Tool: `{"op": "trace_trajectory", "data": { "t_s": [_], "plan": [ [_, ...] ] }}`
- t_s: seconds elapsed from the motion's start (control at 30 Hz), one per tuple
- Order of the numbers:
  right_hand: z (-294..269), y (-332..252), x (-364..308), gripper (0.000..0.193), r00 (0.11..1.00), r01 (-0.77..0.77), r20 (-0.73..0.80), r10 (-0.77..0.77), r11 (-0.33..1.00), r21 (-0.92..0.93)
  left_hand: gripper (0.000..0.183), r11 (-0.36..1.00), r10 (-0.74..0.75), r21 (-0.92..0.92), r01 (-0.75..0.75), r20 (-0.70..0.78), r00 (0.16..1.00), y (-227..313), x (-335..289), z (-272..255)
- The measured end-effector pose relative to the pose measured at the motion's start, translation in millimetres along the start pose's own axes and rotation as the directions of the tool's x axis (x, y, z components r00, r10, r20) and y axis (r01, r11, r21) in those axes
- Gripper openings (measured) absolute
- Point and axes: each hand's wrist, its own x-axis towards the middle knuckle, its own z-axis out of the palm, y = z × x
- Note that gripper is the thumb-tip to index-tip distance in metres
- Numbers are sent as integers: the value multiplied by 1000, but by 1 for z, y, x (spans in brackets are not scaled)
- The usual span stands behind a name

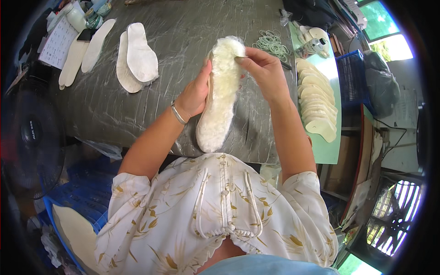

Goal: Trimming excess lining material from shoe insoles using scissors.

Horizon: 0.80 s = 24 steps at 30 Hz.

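A fluffy cream-white fleece insole (220, 101) is held over the dark table, its toe end pointing away from me and its heel near my body. My left hand (197, 91) grips its left edge, with the thumb along the side; a tan edge of the insole shows there. At the upper right edge, near the toe, my right hand (266, 71) pinches the fleece between thumb and fingers. Part of the right fingers is hidden behind the insole. To the left, two white insoles (142, 57) lie overlapping on the table.
The table (178, 41) has a dark, wrinkled cover. More flat pale insoles (97, 46) lie far left. A bundle of pale green loops (273, 44) sits right, beside a fanned row of cream pieces (316, 98). Left stands a black fan (31, 130) above blue crates (85, 188).
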Motion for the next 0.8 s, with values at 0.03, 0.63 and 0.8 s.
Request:
{"op": "trace_trajectory", "data": {
  "t_s": [0.03, 0.63, 0.8],
  "plan": [
    [1, 6, -1, 19, 999, 48, -7, -48, 999, 14, 66, 1000, 1, -21, -1, 3, 1000, 0, 0, -2],
    [1, 10, -35, 28, 845, 524, 182, -502, 715, -462, 46, 933, -141, -338, 124, -24, 990, 11, -1, -4],
    [-5, 2, -46, 30, 807, 588, 306, -505, 646, -487, 50, 909, -215, -374, 181, -49, 975, 19, 7, -5]
  ]
}}
